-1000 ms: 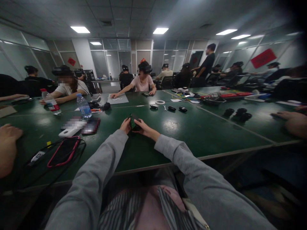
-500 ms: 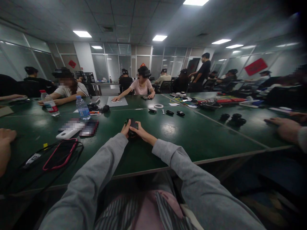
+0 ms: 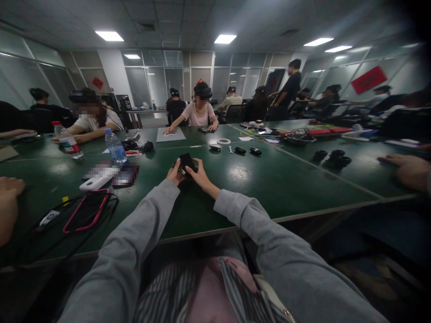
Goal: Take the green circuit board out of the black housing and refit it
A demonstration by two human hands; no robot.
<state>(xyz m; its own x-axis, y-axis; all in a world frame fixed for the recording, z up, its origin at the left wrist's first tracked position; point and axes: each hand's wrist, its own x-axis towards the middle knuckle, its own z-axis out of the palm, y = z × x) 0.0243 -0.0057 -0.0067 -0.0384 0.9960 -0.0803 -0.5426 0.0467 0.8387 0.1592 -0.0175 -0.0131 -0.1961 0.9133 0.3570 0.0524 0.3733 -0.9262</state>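
Above the green table [image 3: 256,204], my left hand [image 3: 174,174] closes round a dark piece [image 3: 182,170] with small yellow and pale spots, perhaps electronics. My right hand [image 3: 200,176] grips a flat black rectangular panel [image 3: 188,162], thumb across its near side. The panel is tilted and sits against or just beside the spotted piece; whether the two are joined I cannot tell. Beyond my hands lie a small wrench [image 3: 230,150], a white tape ring [image 3: 223,141] and several small black objects, one of them a black oblong piece [image 3: 240,150].
Left of my arms lie a pink-rimmed phone [image 3: 86,211] with black cables, a white device [image 3: 98,179] and a water bottle [image 3: 115,146]. Black round parts [image 3: 337,158] stand at right. Other people's hands rest at both table sides; a person [image 3: 201,110] works opposite.
The black panel has come up and tilted, and the yellow-spotted piece beside it now shows. My hands have moved slightly apart and upward. The view has tipped down a little.
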